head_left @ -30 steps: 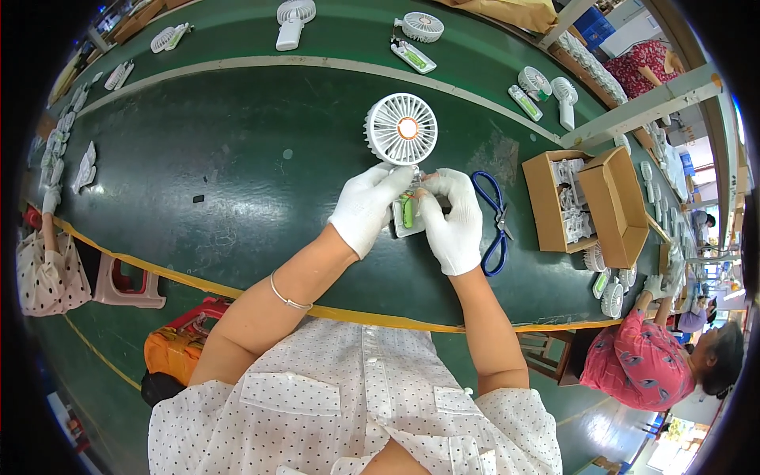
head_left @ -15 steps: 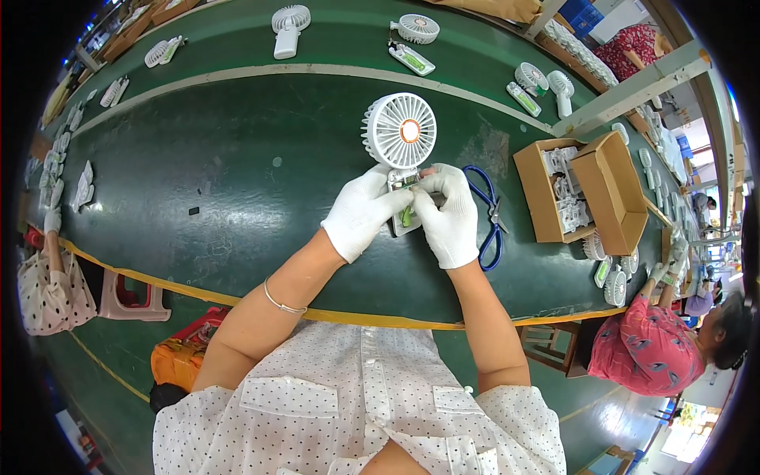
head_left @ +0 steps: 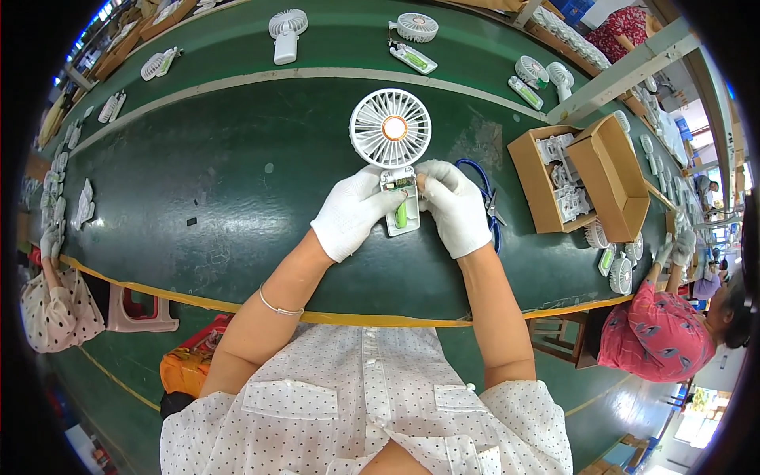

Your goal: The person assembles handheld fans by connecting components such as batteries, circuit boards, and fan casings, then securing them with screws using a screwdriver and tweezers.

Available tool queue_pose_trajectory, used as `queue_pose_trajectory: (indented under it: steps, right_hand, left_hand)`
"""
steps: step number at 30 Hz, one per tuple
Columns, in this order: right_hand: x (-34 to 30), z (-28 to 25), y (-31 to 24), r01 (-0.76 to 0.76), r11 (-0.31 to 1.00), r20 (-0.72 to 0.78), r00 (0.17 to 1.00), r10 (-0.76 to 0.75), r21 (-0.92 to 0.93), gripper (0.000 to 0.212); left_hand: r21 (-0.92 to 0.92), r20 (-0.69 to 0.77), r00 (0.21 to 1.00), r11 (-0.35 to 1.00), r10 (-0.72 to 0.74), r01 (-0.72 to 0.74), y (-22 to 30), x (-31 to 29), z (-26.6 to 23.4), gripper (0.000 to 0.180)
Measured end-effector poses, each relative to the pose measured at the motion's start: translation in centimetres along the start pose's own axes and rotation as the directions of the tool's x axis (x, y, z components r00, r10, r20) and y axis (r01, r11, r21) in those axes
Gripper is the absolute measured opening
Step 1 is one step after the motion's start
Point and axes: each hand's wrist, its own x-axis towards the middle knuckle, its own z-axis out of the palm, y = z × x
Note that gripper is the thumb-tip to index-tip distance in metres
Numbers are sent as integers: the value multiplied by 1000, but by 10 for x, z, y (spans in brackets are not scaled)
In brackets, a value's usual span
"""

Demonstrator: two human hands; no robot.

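A white handheld fan (head_left: 390, 128) is upright in front of me, its round grille with an orange ring facing up. Its handle is uncovered, showing a small circuit board (head_left: 402, 182) and a green battery (head_left: 401, 215). My left hand (head_left: 348, 212), in a white glove, grips the handle's left side, with the thumb lying across the front below the board. My right hand (head_left: 456, 207), gloved too, is closed at the handle's right edge beside the board, fingertips pinched there. Blue-handled scissors (head_left: 495, 226) lie beside my right hand, partly hidden behind it.
An open cardboard box (head_left: 526, 186) of white parts stands at the right, several fans (head_left: 621, 275) near it. More fans (head_left: 286, 36) rest beyond the pale strip across the green table (head_left: 198, 158). A metal post (head_left: 625, 67) rises at far right. Co-workers sit on both sides.
The fan has turned to face me more squarely and shifted slightly left. My right hand has moved off the handle's front to its right edge, uncovering more of the board and battery.
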Motion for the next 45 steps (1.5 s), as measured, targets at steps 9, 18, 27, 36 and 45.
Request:
queue_pose_trajectory:
  steps: [9, 18, 27, 36, 45]
  right_hand:
    - [-2, 4, -6, 26, 1000, 72, 997, -27, 14, 23]
    - [-7, 13, 1, 524, 534, 110, 774, -624, -663, 29]
    - [-23, -24, -37, 481, 400, 132, 751, -647, -780, 14]
    - [-38, -182, -106, -573, -104, -493, 772, -401, -813, 41]
    - [-29, -162, -97, -621, -203, -484, 742, -464, -757, 36]
  left_hand:
    - [-28, -1, 1000, 999, 17, -17, -2, 1, -4, 36]
    - [252, -10, 995, 963, 104, -98, 4, 2, 4, 35]
    - [-165, -51, 999, 986, 5, -14, 5, 2, 19, 33]
    - [-191, -31, 999, 981, 8, -14, 5, 3, 13, 31]
    - [-141, 6, 1000, 990, 6, -5, -4, 6, -2, 38]
